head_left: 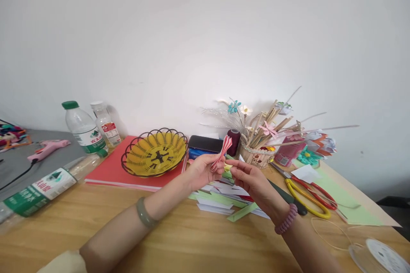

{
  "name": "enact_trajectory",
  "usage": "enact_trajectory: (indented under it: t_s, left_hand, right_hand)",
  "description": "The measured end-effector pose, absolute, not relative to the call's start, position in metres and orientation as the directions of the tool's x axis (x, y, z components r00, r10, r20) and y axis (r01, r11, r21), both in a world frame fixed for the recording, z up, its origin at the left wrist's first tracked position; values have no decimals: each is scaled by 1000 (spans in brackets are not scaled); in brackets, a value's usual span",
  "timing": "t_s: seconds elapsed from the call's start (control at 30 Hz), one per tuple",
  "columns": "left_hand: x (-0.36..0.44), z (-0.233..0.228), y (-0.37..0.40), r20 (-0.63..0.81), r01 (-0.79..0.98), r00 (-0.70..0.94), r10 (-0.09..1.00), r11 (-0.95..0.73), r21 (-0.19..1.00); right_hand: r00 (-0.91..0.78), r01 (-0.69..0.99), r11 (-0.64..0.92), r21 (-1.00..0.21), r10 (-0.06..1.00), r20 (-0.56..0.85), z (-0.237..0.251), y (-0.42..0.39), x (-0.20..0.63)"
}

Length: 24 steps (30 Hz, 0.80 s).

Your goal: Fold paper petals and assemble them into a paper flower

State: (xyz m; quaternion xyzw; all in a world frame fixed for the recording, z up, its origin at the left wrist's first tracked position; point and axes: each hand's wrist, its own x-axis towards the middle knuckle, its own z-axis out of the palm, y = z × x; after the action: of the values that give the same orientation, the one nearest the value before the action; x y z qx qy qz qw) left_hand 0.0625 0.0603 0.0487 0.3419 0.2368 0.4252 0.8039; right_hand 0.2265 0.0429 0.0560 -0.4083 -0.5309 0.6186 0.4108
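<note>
My left hand point(205, 170) is closed on a pleated strip of red-and-white paper point(226, 146), gathered at its middle and fanning out at the top. Close beside it, my right hand point(251, 179) has thumb and fingers pinched together, its index fingertip near the folded paper. Whatever the right fingers hold is too small to make out. Below both hands lies a loose pile of green and white paper strips point(214, 200).
A yellow woven basket point(141, 155) sits on red paper point(105, 166). Plastic bottles point(85, 128) and a pink glue gun point(51, 148) are on the left. Right of my hands are a pot of sticks and paper flowers point(256, 153), scissors point(307, 198) and a spool point(378, 256).
</note>
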Motion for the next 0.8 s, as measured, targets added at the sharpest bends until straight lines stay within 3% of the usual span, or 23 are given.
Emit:
enact_trajectory:
  t_s: [0.3,0.53,0.8]
  left_hand:
    - [70,48,52,-145,-410,552,821,418,811]
    - [75,49,48,-101,-182,541,835,233,955]
    - [68,64,44,-90,-18,575,813,122,992]
  right_hand:
    - [-273,-129,-6,-992,962,30,57,43,228]
    - [-178,30,127,-991,977,120,65,39,228]
    - [-189,171,234,-957,961,201,65,38,227]
